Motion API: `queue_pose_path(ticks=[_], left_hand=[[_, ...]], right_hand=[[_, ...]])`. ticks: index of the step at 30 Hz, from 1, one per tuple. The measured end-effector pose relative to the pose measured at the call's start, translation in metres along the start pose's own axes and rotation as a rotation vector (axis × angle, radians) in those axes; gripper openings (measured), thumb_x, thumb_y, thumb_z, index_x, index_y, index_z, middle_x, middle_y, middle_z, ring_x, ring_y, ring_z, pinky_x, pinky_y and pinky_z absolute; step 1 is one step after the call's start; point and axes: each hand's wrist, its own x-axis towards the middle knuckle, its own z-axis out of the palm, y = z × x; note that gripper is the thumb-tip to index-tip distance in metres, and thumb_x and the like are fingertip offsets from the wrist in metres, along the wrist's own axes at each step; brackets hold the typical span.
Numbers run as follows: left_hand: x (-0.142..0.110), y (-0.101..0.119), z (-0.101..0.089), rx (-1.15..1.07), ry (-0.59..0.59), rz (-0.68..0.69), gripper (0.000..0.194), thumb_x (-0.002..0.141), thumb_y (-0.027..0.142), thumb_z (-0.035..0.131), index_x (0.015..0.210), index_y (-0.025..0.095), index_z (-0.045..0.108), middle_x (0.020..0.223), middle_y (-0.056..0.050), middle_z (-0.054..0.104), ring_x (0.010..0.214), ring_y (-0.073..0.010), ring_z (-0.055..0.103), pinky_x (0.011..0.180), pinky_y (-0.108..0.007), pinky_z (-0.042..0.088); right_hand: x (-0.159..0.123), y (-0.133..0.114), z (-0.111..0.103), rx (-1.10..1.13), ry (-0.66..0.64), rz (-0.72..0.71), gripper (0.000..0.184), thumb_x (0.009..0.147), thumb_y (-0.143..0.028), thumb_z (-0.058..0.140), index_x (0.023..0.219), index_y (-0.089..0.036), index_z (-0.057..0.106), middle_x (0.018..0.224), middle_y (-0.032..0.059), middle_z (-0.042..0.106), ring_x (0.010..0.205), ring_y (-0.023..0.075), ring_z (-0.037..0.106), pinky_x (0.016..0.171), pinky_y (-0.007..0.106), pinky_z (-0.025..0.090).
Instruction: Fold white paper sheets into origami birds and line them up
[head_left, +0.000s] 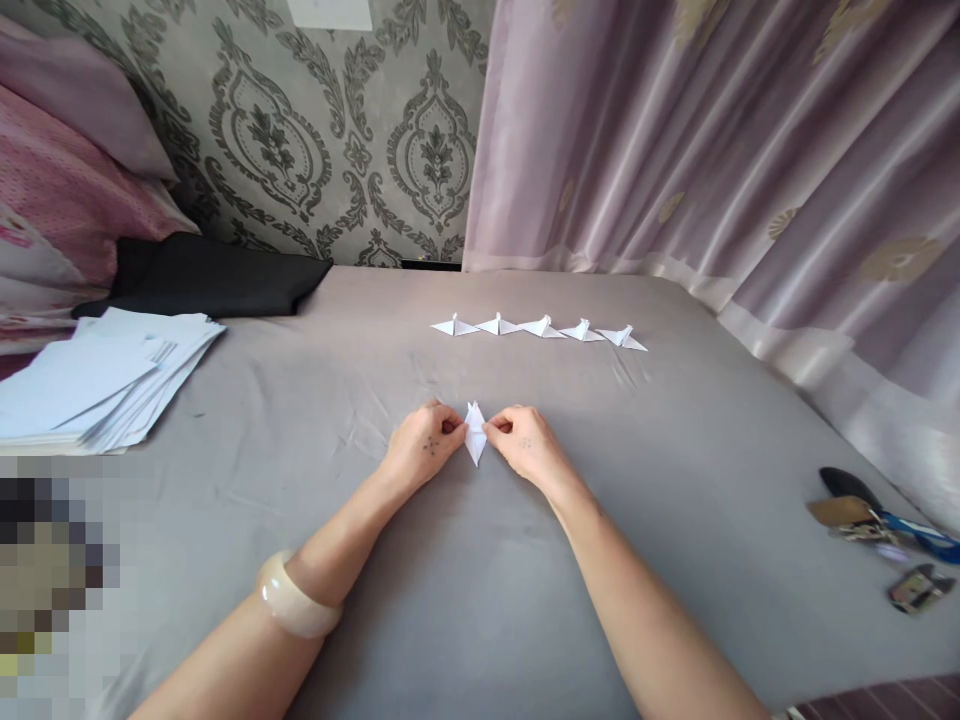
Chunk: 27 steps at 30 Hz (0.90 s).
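A small folded white paper piece point(475, 437), diamond-shaped with a split upper tip and its long point toward me, is held just over or on the grey cloth. My left hand point(427, 440) pinches its left edge between thumb and fingers. On the opposite edge, the fingertips of my right hand point(525, 440) are closed in a pinch too. Farther back, several finished-looking folded paper birds point(545, 327) sit in a row, wing tips touching or nearly so. A pale bangle point(298, 598) circles my left forearm.
The grey cloth point(465, 600) covers the surface. A stack of white paper point(112, 380) lies at the left, in front of a black folded item point(217, 275). Keys point(859, 525) and a small metal object point(921, 590) lie far right, below the curtain point(600, 150).
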Motion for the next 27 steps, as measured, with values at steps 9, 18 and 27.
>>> queue_pose_path(ticks=[9,18,27], left_hand=[[-0.006,0.002,0.004,0.095,0.011,0.040,0.014,0.087,0.028,0.048,0.090,0.022,0.060,0.093,-0.002,0.062,0.073,-0.0150,0.060,0.056,-0.023,0.040],[-0.025,0.024,0.006,0.475,-0.055,0.275,0.032,0.091,0.007,0.035,0.106,0.022,0.059,0.107,-0.005,0.062,0.100,-0.0191,0.055,0.063,-0.024,0.047],[-0.037,0.034,0.008,0.636,-0.092,0.258,0.034,0.088,0.004,0.038,0.114,0.017,0.057,0.103,-0.010,0.060,0.097,-0.0225,0.054,0.069,-0.029,0.052]], right_hand=[[-0.006,0.002,0.004,-0.076,0.031,-0.038,0.011,0.085,-0.029,0.056,0.082,-0.020,0.063,0.089,0.0038,0.065,0.079,0.0151,0.060,0.067,0.025,0.041],[-0.023,0.002,0.012,-0.273,0.059,-0.301,0.029,0.095,-0.015,0.038,0.106,-0.024,0.063,0.106,0.0048,0.061,0.091,0.0164,0.059,0.071,0.026,0.042],[-0.046,-0.013,0.009,-0.655,0.031,-0.396,0.045,0.093,-0.008,0.033,0.133,-0.020,0.047,0.111,0.0116,0.058,0.097,0.0228,0.052,0.076,0.033,0.045]])
